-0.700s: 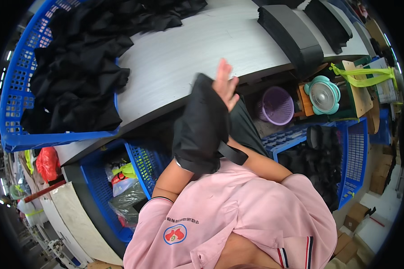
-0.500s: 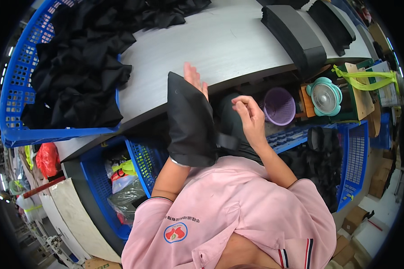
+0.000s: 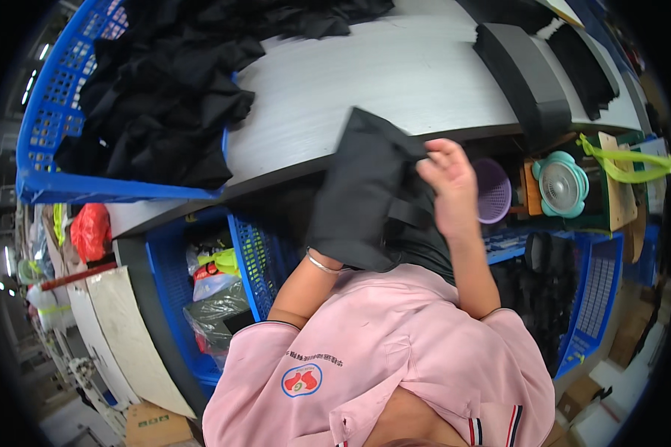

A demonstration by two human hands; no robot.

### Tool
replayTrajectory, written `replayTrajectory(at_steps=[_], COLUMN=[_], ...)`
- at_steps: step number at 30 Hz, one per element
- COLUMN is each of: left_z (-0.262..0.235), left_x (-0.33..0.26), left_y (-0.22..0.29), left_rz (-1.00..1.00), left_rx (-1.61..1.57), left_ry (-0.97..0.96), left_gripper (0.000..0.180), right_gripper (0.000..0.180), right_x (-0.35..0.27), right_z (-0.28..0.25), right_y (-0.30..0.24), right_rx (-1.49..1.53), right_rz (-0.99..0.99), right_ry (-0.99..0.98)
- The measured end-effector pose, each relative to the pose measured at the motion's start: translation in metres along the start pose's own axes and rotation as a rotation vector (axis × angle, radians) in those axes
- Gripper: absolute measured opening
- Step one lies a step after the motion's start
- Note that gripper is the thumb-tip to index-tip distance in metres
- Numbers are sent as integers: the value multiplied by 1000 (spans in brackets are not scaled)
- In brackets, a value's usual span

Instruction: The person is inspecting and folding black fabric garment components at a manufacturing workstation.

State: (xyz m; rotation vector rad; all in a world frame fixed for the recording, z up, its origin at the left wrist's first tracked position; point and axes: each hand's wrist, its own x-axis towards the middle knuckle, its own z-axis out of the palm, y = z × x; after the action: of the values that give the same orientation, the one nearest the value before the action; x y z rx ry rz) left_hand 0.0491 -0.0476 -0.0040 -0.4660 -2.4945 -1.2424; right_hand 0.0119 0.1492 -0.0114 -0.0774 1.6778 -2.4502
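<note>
A black fabric sleeve (image 3: 361,186), tapering toward its far end, covers my left hand and wrist above my lap. My left forearm (image 3: 302,292), with a silver bangle, goes into its near end; the fingers are hidden inside. A short black strap (image 3: 410,214) sticks out from its right side. Beside the sleeve's upper right edge is my right hand (image 3: 451,182), raised, its fingers loosely bent and apart. The fingertips come close to the cloth; whether they touch it I cannot tell.
A blue crate (image 3: 119,191) heaped with black fabric pieces (image 3: 171,97) stands on the grey table (image 3: 365,74). Stacked black strips (image 3: 525,74) lie at far right. Below are a purple basket (image 3: 493,192), a teal fan (image 3: 561,185) and blue crates (image 3: 593,298) either side of me.
My left fingers, bare beyond the sleeve before, are now hidden by it. My right hand has risen toward the sleeve's far end. The whole view has shifted a little.
</note>
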Motion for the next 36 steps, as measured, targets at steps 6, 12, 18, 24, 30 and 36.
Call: replayTrajectory(at_steps=[6,12,18,24,30,36], left_z=[-8,55,38,58,66,80], left_x=[-10,-53,-29,-49,-93,-69], left_y=[-1,-46,-34,-38,-46,-93], left_rz=[-384,-359,-394,-613,-514,-434], left_rx=[-461,-1161,-1566,-1182,-1168,-1130], left_ry=[-534,-18,-12,49,32,33], left_gripper=[54,70,60,58,57,56], right_gripper=[31,27,49,46,23,15], right_x=[37,22,-3,13,25,10], right_z=[-31,-11,12,19,4,-32], right_y=[3,-2,-7,-5,0,-32], right_rx=[346,-147,-1034,-1250,-1372,-632], right_rz=[230,-8,-759,-803,-719,-342], right_ry=[45,262,272,323,259,-476])
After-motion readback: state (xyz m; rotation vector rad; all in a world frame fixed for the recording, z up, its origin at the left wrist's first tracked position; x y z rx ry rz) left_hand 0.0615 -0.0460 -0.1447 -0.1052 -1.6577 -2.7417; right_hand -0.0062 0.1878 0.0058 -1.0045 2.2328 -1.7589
